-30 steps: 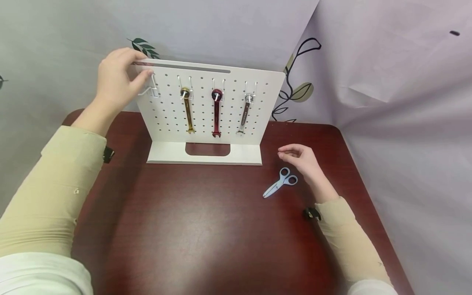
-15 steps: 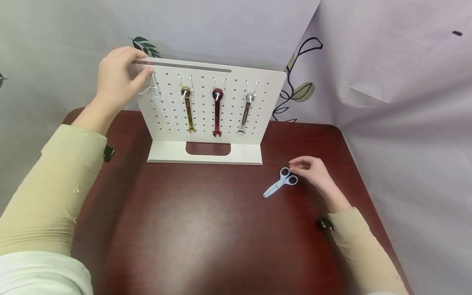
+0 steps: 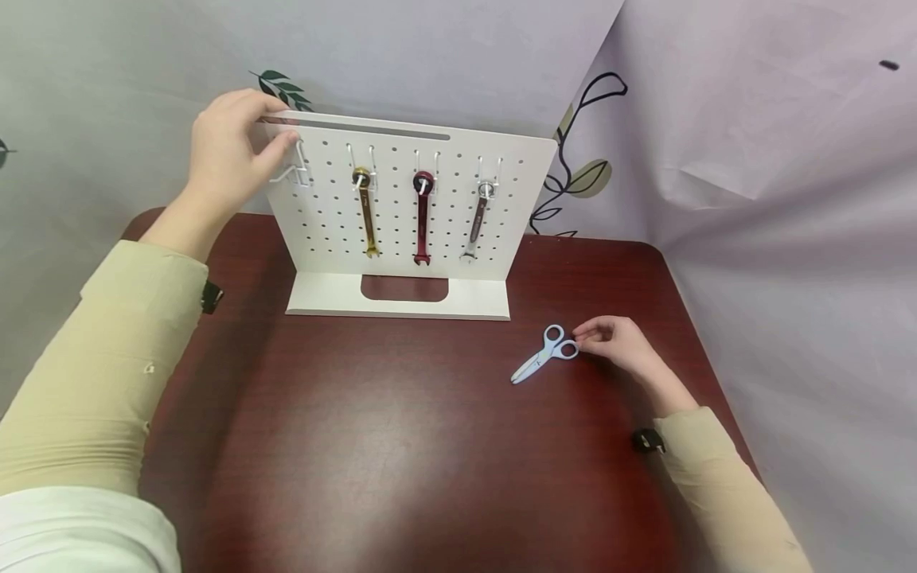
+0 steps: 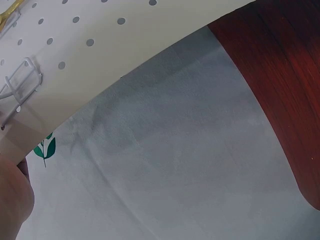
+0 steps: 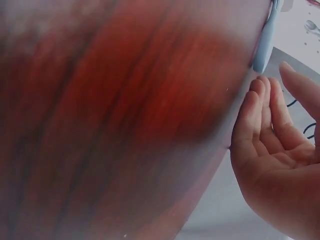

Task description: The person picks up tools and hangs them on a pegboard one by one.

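At its upper left corner, my left hand [image 3: 232, 147] grips the white pegboard [image 3: 337, 231], thumb on the front and fingers over the top edge. Little of that hand [image 4: 12, 197] shows in the left wrist view. A pair of light blue scissors [image 3: 533, 364] lies on the table, blades toward the front left. Beside its finger loops is my right hand [image 3: 618, 342], thumb apart from the fingers. In the right wrist view the fingertips of this hand [image 5: 280, 165] are right at the end of the scissors [image 5: 265, 47], and nothing is between thumb and fingers.
From hooks on the pegboard hang a gold wrench [image 3: 368, 219], a red wrench [image 3: 422, 219] and a silver wrench [image 3: 477, 223]. A white hook [image 3: 297, 169] near my left thumb holds nothing. The dark red table [image 3: 372, 446] backs onto a pale cloth [image 3: 444, 64].
My right hand has moved right and toward me, from behind the scissors to beside their finger loops. My left hand stays on the pegboard; scissors and wrenches have not moved.
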